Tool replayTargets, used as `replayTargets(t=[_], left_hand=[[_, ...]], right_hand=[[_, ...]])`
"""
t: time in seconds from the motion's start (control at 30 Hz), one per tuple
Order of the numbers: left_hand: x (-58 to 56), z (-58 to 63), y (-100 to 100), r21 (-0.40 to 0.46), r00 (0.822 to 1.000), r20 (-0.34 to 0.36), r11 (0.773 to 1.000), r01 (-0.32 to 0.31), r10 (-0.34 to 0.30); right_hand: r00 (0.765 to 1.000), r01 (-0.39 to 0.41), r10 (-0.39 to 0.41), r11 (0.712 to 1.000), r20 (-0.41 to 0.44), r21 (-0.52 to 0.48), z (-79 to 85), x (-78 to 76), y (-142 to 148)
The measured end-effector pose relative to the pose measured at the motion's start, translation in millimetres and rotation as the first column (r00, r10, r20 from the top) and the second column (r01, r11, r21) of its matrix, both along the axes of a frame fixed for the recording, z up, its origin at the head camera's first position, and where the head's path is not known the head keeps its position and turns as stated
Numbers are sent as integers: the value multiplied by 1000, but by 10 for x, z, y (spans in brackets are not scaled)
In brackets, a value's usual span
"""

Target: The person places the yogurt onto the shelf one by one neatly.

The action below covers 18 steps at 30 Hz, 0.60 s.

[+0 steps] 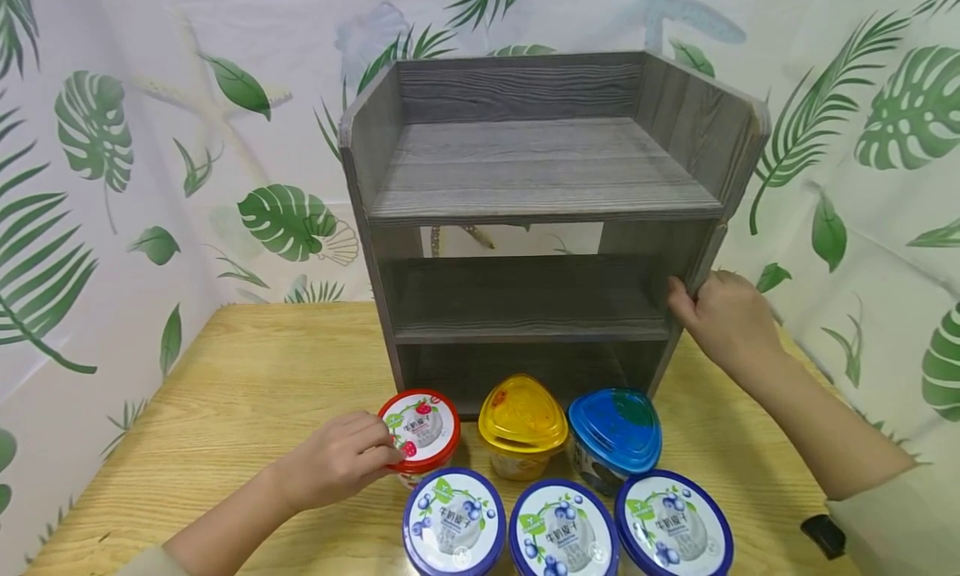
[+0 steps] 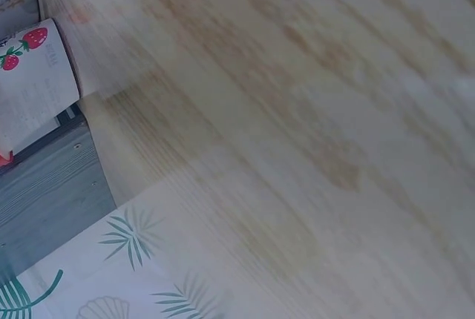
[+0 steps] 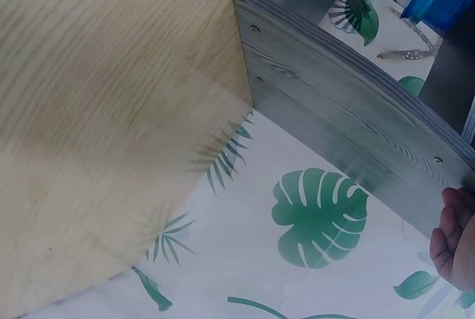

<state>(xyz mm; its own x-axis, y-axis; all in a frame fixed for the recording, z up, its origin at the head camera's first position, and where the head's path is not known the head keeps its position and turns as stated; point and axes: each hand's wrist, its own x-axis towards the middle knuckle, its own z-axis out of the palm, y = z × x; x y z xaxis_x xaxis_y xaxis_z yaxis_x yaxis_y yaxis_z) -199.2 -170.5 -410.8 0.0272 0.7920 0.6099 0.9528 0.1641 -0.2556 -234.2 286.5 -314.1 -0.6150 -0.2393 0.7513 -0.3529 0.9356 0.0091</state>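
- Red-lidded tub (image 1: 420,430) was over the tabletop (image 1: 300,351), near the shelf's left front corner, base hidden; left hand (image 1: 337,459) pinched its rim.
- Right hand (image 1: 731,318) gripped the side panel (image 3: 341,115) of the shelf (image 1: 540,163).
- Tub looked light, slick-topped, probably thin-walled; best held round its sides.
- Right wrist view showed screw heads (image 3: 254,30) outside the panel; head view didn't.

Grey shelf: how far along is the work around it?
Done, it seems: the yellow-lidded tub, blue-lidded tub and three purple-rimmed tubs stand lidded before the grey shelf. In hand: the left hand grips the red-lidded tub; the right hand holds the shelf's side. Left, perhaps: shelving the tubs, as none shows on the top or middle tier.
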Motion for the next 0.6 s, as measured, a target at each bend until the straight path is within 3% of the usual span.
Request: replayTargets(t=[0.13, 0.27, 0.6], left_hand=[[6, 5, -14, 6, 1000, -4, 1000, 2, -2], [9, 24, -40, 9, 1000, 5, 1000, 0, 0], [31, 63, -84, 10, 1000, 14, 1000, -26, 26]], right_hand=[[999, 17, -19, 999, 30, 52, 45, 6, 25], [992, 26, -38, 995, 123, 96, 96, 13, 52], [966, 33, -57, 995, 251, 97, 166, 46, 28]])
